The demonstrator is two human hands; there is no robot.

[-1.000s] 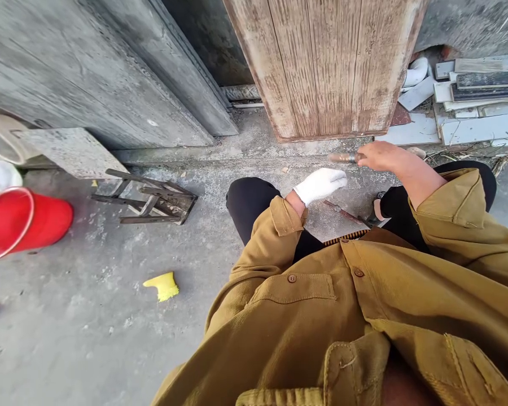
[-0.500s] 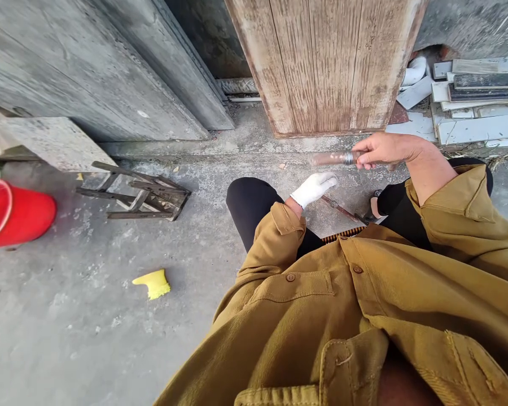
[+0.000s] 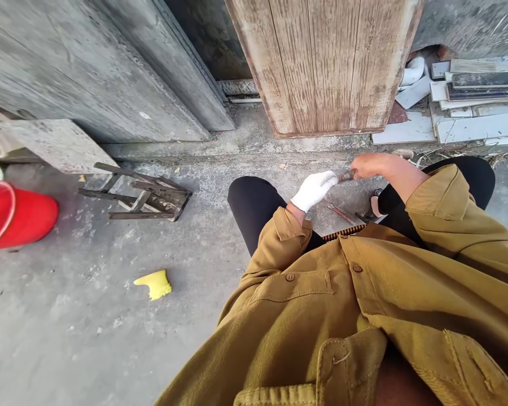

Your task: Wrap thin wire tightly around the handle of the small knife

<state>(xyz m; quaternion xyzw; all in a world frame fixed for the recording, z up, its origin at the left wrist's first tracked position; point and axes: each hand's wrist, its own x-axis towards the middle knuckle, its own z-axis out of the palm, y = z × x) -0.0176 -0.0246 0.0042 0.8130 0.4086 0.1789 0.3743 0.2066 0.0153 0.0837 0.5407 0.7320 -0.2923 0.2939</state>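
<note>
In front of my knees, my left hand [image 3: 314,190] wears a white knit glove. Its fingers are closed around the near end of a brownish tool bound with wire [image 3: 345,176]. My bare right hand [image 3: 369,165] wraps round the same tool, just right of the binding. Most of the tool is hidden by the two hands, so its exact kind does not show. Below them a thin reddish-brown tool [image 3: 342,213] lies slanting near my foot [image 3: 375,204]; its shape is too small to make out.
A weathered plank door [image 3: 325,67] leans ahead, with stacked boards [image 3: 482,127] at its right. To the left are a small wooden stool [image 3: 141,194] on its side, a red bucket [image 3: 27,217] and a torn yellow piece [image 3: 156,283] on the concrete floor [image 3: 88,338].
My right hand has come down and slightly left, bringing the wire-bound tool to my gloved hand. Its end now meets the gloved fingers, which have hardly moved.
</note>
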